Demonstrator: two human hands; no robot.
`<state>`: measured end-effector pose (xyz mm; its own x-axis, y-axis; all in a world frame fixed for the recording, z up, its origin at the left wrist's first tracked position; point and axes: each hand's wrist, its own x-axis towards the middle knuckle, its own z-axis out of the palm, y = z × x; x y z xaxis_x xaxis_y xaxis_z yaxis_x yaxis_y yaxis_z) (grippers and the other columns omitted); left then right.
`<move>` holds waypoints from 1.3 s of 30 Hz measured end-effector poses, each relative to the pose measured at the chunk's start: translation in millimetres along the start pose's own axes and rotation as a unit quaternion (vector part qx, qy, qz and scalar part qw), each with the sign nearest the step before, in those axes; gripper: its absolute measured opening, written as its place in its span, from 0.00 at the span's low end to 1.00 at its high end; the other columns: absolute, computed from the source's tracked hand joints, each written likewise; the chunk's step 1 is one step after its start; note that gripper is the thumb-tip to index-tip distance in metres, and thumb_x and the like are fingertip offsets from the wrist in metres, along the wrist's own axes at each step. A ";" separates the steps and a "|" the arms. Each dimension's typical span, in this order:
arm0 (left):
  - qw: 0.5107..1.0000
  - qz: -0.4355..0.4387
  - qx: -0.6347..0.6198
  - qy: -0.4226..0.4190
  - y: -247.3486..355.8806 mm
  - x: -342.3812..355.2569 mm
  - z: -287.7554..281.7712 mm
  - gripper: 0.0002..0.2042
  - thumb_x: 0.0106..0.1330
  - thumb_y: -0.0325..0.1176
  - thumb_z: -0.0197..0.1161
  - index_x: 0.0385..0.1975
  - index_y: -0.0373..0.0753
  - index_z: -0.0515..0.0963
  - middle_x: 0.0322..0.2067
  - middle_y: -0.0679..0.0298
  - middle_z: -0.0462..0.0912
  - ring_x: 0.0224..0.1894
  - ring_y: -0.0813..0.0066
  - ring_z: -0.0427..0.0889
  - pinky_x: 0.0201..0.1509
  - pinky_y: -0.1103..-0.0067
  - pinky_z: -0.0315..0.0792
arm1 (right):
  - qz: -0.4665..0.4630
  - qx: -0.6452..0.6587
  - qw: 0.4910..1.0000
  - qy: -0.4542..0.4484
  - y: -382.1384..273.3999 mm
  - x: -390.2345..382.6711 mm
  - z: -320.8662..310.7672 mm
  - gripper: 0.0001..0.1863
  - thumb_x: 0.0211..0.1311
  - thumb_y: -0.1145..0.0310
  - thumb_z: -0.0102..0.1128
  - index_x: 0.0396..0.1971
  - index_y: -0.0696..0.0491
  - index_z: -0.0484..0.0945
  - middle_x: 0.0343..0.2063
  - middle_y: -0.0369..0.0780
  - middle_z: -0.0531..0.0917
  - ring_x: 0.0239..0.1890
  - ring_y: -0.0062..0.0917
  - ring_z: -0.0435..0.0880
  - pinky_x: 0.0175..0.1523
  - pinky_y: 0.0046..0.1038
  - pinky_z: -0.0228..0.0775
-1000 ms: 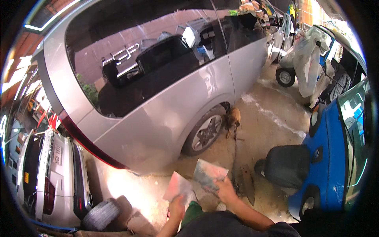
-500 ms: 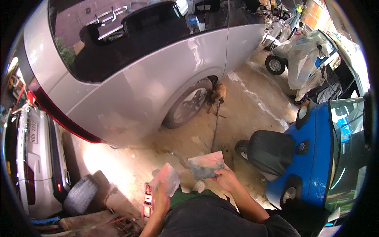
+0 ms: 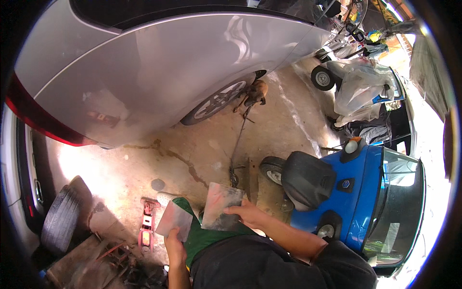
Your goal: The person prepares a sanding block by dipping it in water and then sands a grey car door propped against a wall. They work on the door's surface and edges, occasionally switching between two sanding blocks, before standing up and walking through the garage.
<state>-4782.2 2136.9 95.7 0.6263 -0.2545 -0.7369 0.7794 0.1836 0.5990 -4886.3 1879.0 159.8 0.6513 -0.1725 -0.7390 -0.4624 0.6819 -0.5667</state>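
Both of my hands hold thin, flat rectangular plates low in the view, in front of my dark shirt and green shorts. My left hand (image 3: 176, 248) grips the lower edge of a smaller pale grey plate (image 3: 172, 219) with a faint pinkish tint. Slightly higher and further right, my right hand (image 3: 244, 213) pinches the right side of a larger grey plate (image 3: 217, 197), its thumb lying across the face. Reddish smears and dark smudges mark this larger plate. A narrow gap separates the two plates. What they are made of cannot be told.
A silver van (image 3: 144, 82) spans the far side, with a brown dog (image 3: 256, 92) by its wheel. A blue small vehicle (image 3: 353, 180) stands at right. On the left are a loose tyre (image 3: 61, 219) and a red floor jack (image 3: 147, 222). A plastic-covered vehicle (image 3: 358, 89) stands far right.
The view has shifted, bringing the floor jack and tyre into fuller sight. Both plates now appear further left, and the right one is turned more upright. Each hand keeps its hold.
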 end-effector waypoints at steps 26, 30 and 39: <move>0.986 0.033 0.047 0.157 136.0 86.0 -95.6 0.11 0.62 0.32 0.55 0.36 0.30 0.77 0.28 0.62 0.77 0.29 0.71 0.72 0.32 0.74 0.66 | -0.285 -0.734 0.545 -0.289 -136.1 166.3 256.5 0.23 0.63 0.69 0.58 0.59 0.41 0.78 0.43 0.39 0.80 0.49 0.36 0.81 0.54 0.38 0.75; 0.962 0.074 0.006 0.263 150.3 58.6 -83.5 0.12 0.61 0.33 0.57 0.35 0.28 0.78 0.31 0.58 0.80 0.30 0.69 0.73 0.33 0.73 0.67 | -0.323 -0.735 0.501 -0.322 -151.6 182.6 280.8 0.20 0.64 0.69 0.59 0.56 0.44 0.81 0.43 0.38 0.81 0.48 0.35 0.81 0.52 0.35 0.75; 0.883 0.189 -0.151 0.403 191.8 43.8 -116.7 0.13 0.60 0.30 0.58 0.40 0.28 0.78 0.33 0.62 0.80 0.34 0.72 0.75 0.37 0.75 0.68 | -0.272 -0.701 0.486 -0.445 -146.9 197.3 385.9 0.20 0.67 0.66 0.58 0.58 0.48 0.79 0.44 0.40 0.79 0.46 0.35 0.82 0.50 0.36 0.76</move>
<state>-4603.4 2271.8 141.8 0.5563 0.6149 -0.5589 0.4054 0.3863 0.8285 -4457.7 2019.1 237.9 0.6215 0.7447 -0.2435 0.3747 -0.5554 -0.7424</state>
